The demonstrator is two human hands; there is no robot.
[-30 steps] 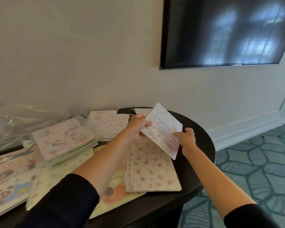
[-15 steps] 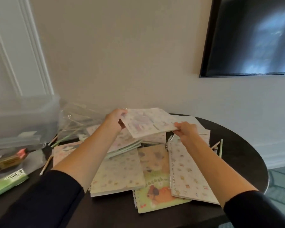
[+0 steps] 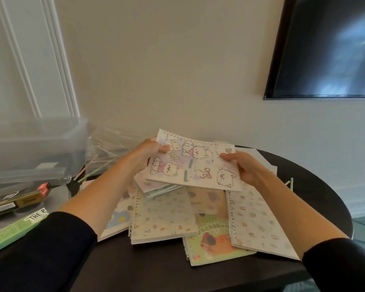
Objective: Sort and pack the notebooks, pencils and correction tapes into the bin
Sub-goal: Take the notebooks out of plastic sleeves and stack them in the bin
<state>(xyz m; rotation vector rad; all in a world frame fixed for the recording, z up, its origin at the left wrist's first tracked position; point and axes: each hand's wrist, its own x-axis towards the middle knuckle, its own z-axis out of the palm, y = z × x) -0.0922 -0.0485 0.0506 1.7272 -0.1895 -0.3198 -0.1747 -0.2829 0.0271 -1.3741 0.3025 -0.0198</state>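
Beneath the held notebook (image 3: 198,165), a green "achshu" notebook (image 3: 217,247); far left, "THE" label (image 3: 36,216).

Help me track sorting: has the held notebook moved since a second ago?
Yes. The held notebook moved left, from over the pastry-print notebook toward the bin.

Dark round surface (image 3: 316,186) against cream wall. Black screen (image 3: 329,47) on wall above surface, right. Crumpled clear wrap (image 3: 108,142) at surface's far left. Green box (image 3: 11,230), black-gold box (image 3: 19,200) left of surface.
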